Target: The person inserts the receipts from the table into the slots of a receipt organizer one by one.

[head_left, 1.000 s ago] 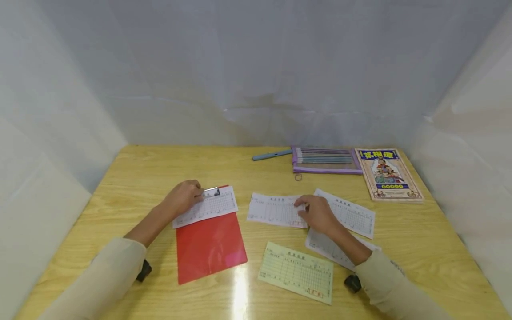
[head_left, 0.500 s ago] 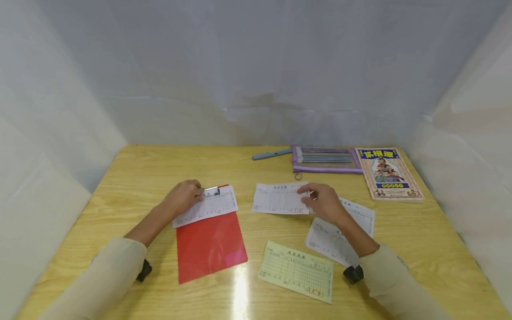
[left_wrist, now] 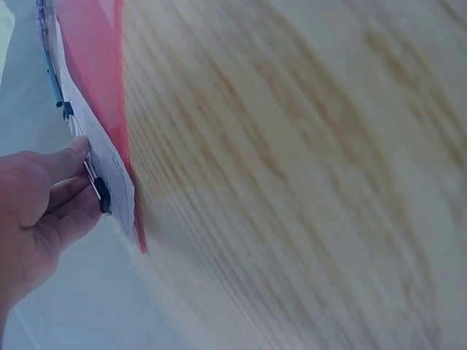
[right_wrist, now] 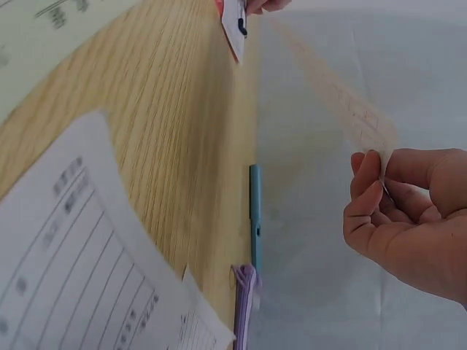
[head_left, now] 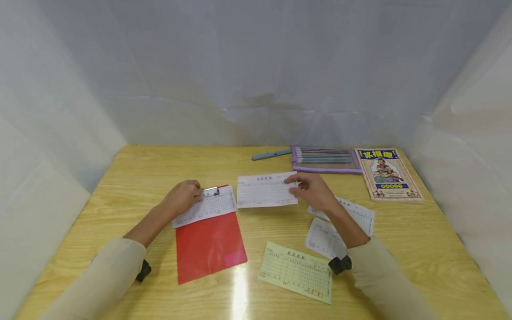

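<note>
A red clipboard (head_left: pixel 211 249) lies left of the middle of the table, with a white printed form (head_left: pixel 218 205) across its top. My left hand (head_left: pixel 185 198) grips the metal clip (head_left: pixel 210 192) there; the left wrist view has the thumb on the clip (left_wrist: pixel 96 182) and the other fingers behind it. My right hand (head_left: pixel 314 191) pinches another white form (head_left: pixel 264 193) by its right end, thumb against fingers. This sheet is raised above the table, its left edge close to the clipboard's right side. In the right wrist view the raised form (right_wrist: pixel 361 120) appears nearly edge-on.
A yellow form (head_left: pixel 296 273) lies at the front middle. Two white forms (head_left: pixel 354 213) overlap under my right forearm. At the back are a blue pen (head_left: pixel 272 154), a purple-edged pencil case (head_left: pixel 328 170) and a book (head_left: pixel 388 175). Pale sheeting surrounds the table.
My right hand has lifted the white form off the table and carried it leftward and away from me, towards the clipboard's top. The left hand has stayed on the clip.
</note>
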Action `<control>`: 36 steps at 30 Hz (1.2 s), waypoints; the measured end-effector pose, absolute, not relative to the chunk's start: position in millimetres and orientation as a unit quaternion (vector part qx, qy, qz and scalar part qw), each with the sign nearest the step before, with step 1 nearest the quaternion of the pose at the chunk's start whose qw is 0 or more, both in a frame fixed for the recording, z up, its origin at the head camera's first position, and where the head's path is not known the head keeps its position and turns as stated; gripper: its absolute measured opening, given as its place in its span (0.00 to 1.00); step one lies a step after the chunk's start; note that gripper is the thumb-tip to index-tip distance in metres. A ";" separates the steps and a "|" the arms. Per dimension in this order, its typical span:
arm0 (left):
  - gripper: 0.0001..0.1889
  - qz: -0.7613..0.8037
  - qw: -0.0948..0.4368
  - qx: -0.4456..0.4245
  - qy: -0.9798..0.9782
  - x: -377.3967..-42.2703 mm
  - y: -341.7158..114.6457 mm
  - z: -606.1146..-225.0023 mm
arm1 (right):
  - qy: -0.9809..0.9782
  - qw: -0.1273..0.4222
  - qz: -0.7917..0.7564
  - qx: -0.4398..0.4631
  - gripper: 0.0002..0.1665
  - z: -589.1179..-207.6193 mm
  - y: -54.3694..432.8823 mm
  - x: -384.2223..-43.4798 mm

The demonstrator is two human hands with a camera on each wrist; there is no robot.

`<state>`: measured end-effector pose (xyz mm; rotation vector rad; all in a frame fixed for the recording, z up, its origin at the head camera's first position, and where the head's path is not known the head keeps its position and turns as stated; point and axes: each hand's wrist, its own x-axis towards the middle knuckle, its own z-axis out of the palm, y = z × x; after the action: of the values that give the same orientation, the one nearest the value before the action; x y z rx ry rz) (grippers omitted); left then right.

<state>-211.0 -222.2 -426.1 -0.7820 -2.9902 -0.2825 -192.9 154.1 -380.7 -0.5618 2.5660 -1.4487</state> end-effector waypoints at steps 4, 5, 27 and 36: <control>0.11 -0.090 0.017 -0.248 -0.964 -209.9 -223.8 -426.3 | 0.839 0.092 -0.497 -0.202 0.14 -383.5 137.9 -198.4; 0.11 -0.089 0.016 -0.249 -0.964 -209.7 -224.2 -426.6 | 0.837 0.101 -0.498 -0.202 0.14 -384.4 132.9 -199.5; 0.12 -0.092 0.020 -0.261 -0.961 -207.5 -225.2 -425.9 | 0.881 0.208 -0.388 -0.173 0.11 -416.6 12.3 -211.4; 0.10 -0.091 0.039 -0.269 -0.958 -203.8 -224.1 -427.9 | 0.904 0.184 -0.344 -0.173 0.10 -424.1 -8.5 -211.3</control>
<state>-203.8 -224.1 -427.9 -0.8251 -2.9362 -0.2784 -211.3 -8.5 -424.1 -0.4888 2.5493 -0.9689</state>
